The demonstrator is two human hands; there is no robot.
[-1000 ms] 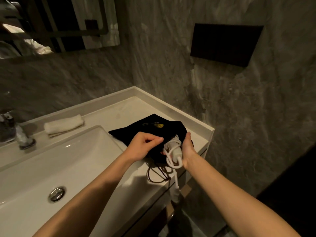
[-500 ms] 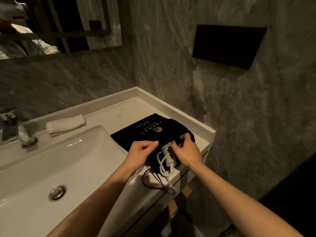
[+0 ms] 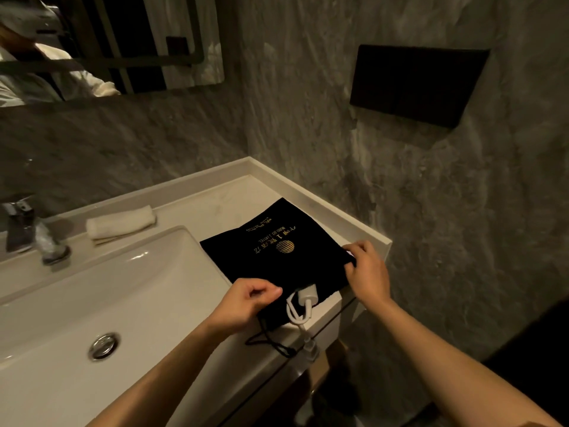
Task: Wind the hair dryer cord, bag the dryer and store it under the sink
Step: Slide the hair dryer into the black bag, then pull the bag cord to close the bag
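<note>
A black drawstring bag [image 3: 271, 251] with gold lettering lies flat on the white counter [image 3: 221, 208], to the right of the basin. The white dryer handle [image 3: 308, 294] pokes out of the bag's near opening, with a loop of white cord [image 3: 297, 315] trailing over the counter's front edge to the plug [image 3: 309, 349]. My left hand [image 3: 246, 303] pinches the bag's mouth at the left side. My right hand [image 3: 368, 272] grips the bag's right edge. The dark drawstring [image 3: 271, 342] hangs loose at the front. The dryer's body is hidden inside the bag.
A white basin [image 3: 101, 303] with a metal drain [image 3: 103, 345] fills the left. A chrome tap [image 3: 27, 232] and a rolled white towel [image 3: 120, 223] sit behind it. Grey stone walls close the corner, with a dark panel [image 3: 415, 84] on the right wall.
The bag has been pulled flat over the dryer, so less of the dryer shows. My right hand moved from the dryer's handle to the bag's right edge.
</note>
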